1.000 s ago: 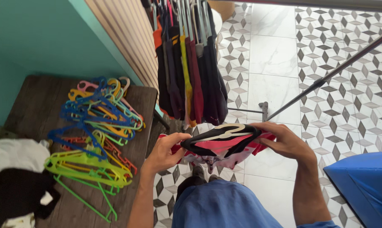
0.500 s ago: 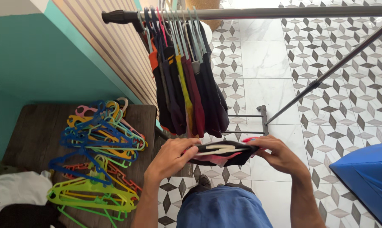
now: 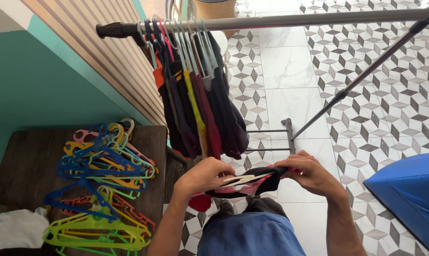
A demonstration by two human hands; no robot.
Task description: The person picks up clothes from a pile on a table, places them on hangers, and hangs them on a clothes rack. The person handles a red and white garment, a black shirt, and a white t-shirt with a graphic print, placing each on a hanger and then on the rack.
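2 hands: left hand & right hand, both closed on 1 black-and-pink garment w/ 1 cream hanger lying betw. them. Above the hands: 1 metal rail carrying approx. 8 hung garments, packed too tight for an exact no. Left of left hand: 1 tabletop w/ 1 heap of coloured plastic hangers, a dozen-plus, tangled, can't count exactly. Right of right hand: 1 blue bin.

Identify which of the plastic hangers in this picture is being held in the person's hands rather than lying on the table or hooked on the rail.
The cream plastic hanger, tucked inside the black-and-red garment, unlike the coloured ones.
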